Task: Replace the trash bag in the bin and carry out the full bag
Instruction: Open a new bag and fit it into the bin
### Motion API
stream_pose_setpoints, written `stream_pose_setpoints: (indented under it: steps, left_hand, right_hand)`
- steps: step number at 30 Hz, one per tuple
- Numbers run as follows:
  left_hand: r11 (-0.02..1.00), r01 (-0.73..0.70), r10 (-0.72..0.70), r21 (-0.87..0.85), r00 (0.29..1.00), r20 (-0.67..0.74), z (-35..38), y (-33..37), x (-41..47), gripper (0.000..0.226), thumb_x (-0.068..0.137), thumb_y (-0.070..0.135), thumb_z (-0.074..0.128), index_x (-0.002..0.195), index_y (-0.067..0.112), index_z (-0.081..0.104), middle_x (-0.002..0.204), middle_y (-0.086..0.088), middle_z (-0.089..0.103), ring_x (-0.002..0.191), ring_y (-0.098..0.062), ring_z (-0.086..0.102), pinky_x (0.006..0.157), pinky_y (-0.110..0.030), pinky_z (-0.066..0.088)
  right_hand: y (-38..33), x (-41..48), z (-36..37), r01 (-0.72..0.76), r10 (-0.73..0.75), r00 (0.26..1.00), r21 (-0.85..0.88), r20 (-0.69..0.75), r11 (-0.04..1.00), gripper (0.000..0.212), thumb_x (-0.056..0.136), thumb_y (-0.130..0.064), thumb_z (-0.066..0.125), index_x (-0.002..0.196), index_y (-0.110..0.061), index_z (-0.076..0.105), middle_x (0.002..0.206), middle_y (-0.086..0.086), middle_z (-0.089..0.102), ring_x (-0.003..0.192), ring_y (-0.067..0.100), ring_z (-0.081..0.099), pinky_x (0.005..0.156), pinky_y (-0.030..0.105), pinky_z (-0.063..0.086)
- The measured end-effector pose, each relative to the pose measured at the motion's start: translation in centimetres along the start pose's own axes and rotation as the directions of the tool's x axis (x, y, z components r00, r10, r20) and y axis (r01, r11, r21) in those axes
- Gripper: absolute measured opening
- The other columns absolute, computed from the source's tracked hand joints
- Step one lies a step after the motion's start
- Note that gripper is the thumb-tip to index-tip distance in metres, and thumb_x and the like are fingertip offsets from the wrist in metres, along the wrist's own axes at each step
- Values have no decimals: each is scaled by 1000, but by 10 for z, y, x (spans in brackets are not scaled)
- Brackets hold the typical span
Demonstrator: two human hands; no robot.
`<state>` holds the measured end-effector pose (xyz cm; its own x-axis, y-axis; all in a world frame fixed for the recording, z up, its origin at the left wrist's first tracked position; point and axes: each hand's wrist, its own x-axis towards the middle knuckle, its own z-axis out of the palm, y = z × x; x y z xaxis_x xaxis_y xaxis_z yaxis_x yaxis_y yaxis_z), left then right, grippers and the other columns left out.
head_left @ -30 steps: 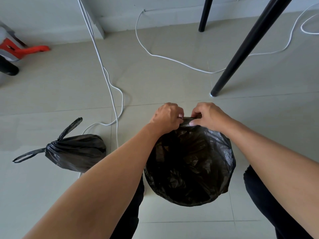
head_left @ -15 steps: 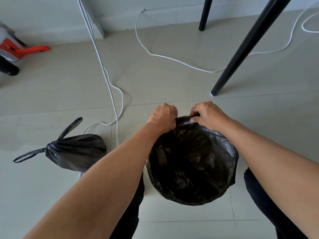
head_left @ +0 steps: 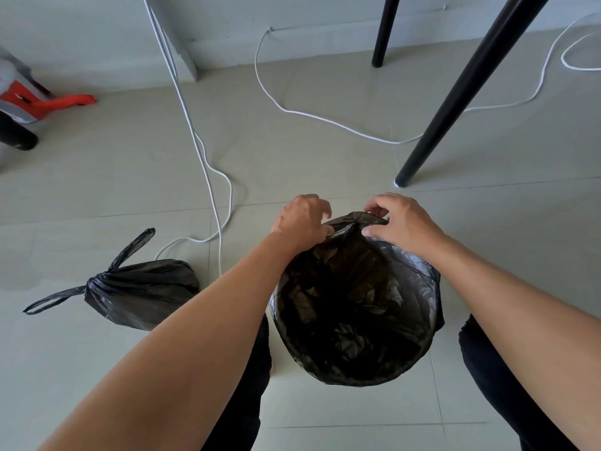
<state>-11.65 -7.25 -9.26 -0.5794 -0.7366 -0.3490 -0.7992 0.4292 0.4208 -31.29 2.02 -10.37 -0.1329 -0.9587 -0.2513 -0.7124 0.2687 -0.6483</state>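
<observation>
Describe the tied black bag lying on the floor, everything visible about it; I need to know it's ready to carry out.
The tied bag is thin, glossy, crinkled black plastic, bulging as if full. It lies on its side on the pale tiled floor, left of the lined bin. Its neck is gathered into a knot at its left end, with two loop handles sticking out, one up and to the right, one flat toward the left. Neither hand touches it; only the floor does. No tear or spill shows.

Ahead of me two black legs point(head_left: 461, 102) stand on the tile floor point(head_left: 309, 157). A white cable point(head_left: 325, 117) snakes past them from the wall point(head_left: 97, 34); another cord point(head_left: 208, 177) drops down and loops. Far left sits an orange-and-grey machine point(head_left: 29, 102).
</observation>
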Motion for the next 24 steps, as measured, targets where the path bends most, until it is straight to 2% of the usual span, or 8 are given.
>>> stream_pose_setpoints:
  steps: [4,7,9,12,14,19,21,24]
  left_hand:
    - [998,-30,26,-59,997,-70,6,11,5,12,86,23,66,96,21,72,100,3,65,97,-19,60,73,-27,40]
    - [997,8,-14,-79,997,-79,9,15,6,14,87,17,61,91,23,74,99,2,67,92,-20,61,70,-26,38]
    - [995,31,-40,-95,996,-85,9,15,6,17,87,15,59,90,23,75,97,1,69,87,-21,62,68,-26,38]
    - [992,48,-59,-119,994,-93,9,14,6,21,87,13,57,93,24,73,94,0,71,82,-20,63,66,-26,41]
    - [992,34,-45,-119,995,-93,9,14,5,20,87,13,57,94,26,72,93,0,71,84,-21,63,66,-27,40]
    - [995,-97,94,-32,992,-84,11,12,2,20,85,17,60,98,23,74,97,0,68,93,-23,62,70,-29,44]
    - [994,-113,113,9,991,-68,13,10,2,24,84,16,61,103,22,74,101,-1,66,97,-24,61,73,-30,43]
    - [995,-84,86,58,995,-42,15,8,2,24,85,12,60,103,20,74,103,-3,66,97,-27,61,72,-29,42]
  right_hand:
    - [1,4,4,22,-21,1000,36,-18,999,17,80,-20,76,97,-15,73,93,0,65,83,18,61,74,28,50]
    - [2,7,5,15,-14,1000,40,-23,999,15,86,-17,71,99,-11,75,93,2,69,83,17,63,68,15,43]
    - [1,8,4,-9,11,1000,76,-22,997,14,88,-15,69,101,-16,74,90,-1,69,80,15,64,65,12,42]
    - [-1,9,-1,-5,6,1000,90,-10,996,15,89,-16,67,101,-25,65,77,-6,64,67,12,60,58,20,45]
    - [-2,10,-2,-3,2,1000,56,12,998,13,90,-16,66,97,-27,63,76,-6,64,63,14,58,54,22,44]
    - [-5,17,-1,-13,19,996,-69,88,998,10,90,-21,64,94,-23,72,89,-6,66,81,13,62,64,19,43]
    - [-6,17,0,7,12,990,-131,139,991,11,85,-29,70,93,-22,72,91,-6,62,82,14,59,66,24,43]
    - [-4,13,3,-6,41,985,-203,165,979,13,84,-29,72,90,-17,72,91,-1,63,82,19,60,73,34,50]
